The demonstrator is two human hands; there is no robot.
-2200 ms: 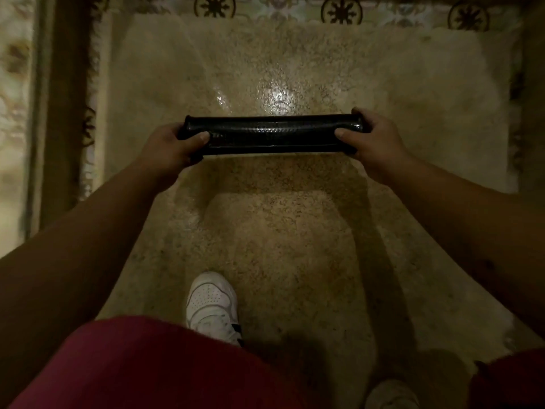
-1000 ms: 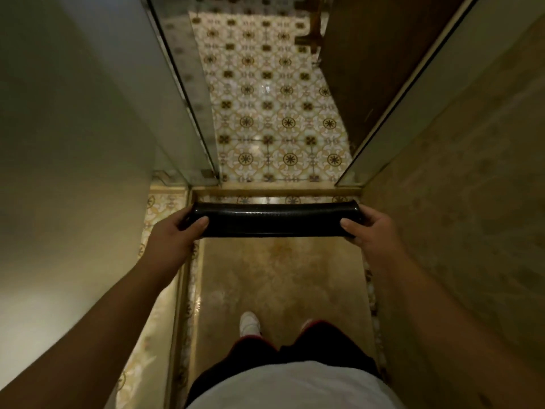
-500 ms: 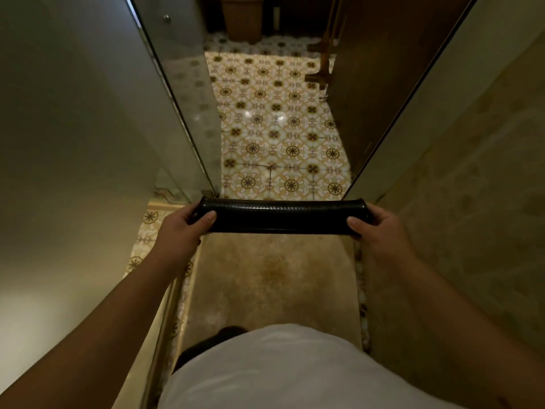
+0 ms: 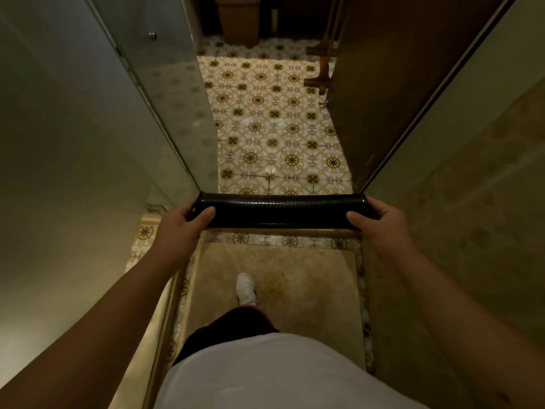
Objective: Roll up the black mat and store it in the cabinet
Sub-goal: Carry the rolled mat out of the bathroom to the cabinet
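Both hands, left hand (image 4: 180,222) and right hand (image 4: 380,219), clamp the rolled black mat (image 4: 281,210) (ends only); slackening could let it unroll, or clip the glass door (image 4: 165,93).

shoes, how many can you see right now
1. A white shoe stands on the plain floor below the rolled black mat, just ahead of the person's body. The other foot is probably hidden beneath the torso.

A patterned tile floor (image 4: 274,119) runs toward twelve o'clock, a wicker basket (image 4: 239,19) standing on it; at six o'clock, one white shoe (image 4: 245,289) rests on plain speckled flooring (image 4: 309,290)
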